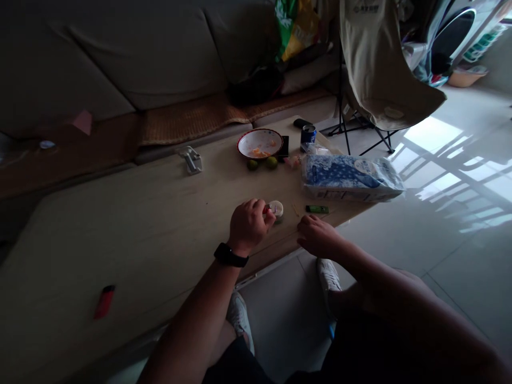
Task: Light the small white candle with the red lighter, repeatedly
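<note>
My left hand [251, 225], with a black watch on its wrist, is closed around a red lighter [266, 209]. The lighter's metal end is at the rim of a small round container with a pale top [276, 209], perhaps a candle; I see no clear flame. My right hand [318, 234] rests at the table's near edge, fingers loosely bent and somewhat apart, with nothing visible in them. Just beyond it lie a green lighter [317, 209] and a thin pale stick [295, 210]. Its fingertips are partly hidden.
On the wooden table [160, 224] are another red lighter [104, 302], a grey-white plastic piece [192, 160], a bowl with peel [260, 140], green fruits [271, 162], a blue can [308, 135] and a wrapped tissue pack [352, 176]. A sofa and a folding chair [380, 69] stand behind.
</note>
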`<state>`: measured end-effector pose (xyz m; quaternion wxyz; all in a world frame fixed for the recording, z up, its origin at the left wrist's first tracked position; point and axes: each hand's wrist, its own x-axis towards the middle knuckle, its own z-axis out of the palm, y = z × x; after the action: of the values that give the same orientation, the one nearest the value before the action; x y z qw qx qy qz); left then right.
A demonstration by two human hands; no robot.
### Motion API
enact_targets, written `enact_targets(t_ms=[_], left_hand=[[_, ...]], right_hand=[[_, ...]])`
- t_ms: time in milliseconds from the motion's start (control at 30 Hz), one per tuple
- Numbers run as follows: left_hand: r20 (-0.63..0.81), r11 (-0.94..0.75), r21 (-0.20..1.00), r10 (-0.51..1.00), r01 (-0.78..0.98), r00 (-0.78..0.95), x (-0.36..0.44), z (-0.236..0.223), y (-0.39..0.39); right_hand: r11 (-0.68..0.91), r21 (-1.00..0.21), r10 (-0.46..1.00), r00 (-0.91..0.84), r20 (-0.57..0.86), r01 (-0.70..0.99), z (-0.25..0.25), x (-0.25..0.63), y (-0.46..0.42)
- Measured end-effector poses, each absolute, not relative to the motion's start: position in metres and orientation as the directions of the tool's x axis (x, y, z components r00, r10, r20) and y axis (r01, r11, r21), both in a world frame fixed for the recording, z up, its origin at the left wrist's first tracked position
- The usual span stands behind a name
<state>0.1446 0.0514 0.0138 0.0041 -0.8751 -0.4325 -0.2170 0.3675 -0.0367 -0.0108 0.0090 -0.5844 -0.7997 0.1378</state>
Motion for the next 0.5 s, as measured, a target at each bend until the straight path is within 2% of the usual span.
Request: enact_targets(t_ms=[500], left_hand=[[0.375,-0.624,0.143,0.752,0.768,0.542,0.1455,0.0155,0.0502]], right_hand=[[0.269,-0.237,0.935,-0.312,-0.168,0.934,-0.0100,0.3670,-0.0359]])
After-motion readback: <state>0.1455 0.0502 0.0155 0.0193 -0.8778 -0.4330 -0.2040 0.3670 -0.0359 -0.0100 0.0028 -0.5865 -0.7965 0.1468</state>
